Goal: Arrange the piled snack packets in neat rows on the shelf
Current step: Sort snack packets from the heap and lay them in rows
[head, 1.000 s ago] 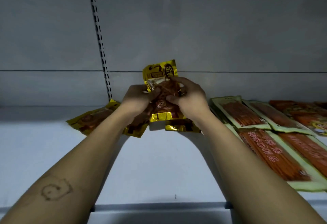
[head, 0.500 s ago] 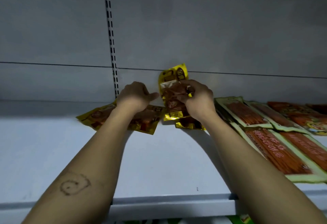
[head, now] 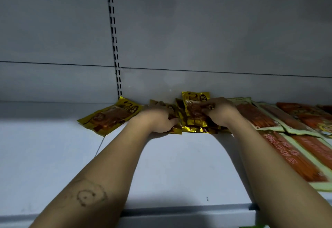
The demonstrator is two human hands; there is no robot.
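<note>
Two hands: both at the gold pile at the back of the shelf (head: 53, 155).
Left hand (head: 158, 119): a raised fist half a second ago, now down palm-first on the flat gold packet (head: 177, 130); blurred, so cannot tell whether the grip is clenched or released.
Right hand (head: 221, 112): grip still pinching the upright gold packet (head: 195, 101), fingers curled on its face.
Upright gold packet: lower than before, bottom edge on the pile, top close to the back panel (head: 179, 30); contact unclear.
Loose gold packet (head: 111, 116): lies skewed, left of the left hand, one corner by the slotted rail (head: 115, 47).
Orange packets (head: 294, 157): overlapping rows right of the right hand, reaching the shelf front.
Blocking: hands and wrists hide the middle of the gold pile.
</note>
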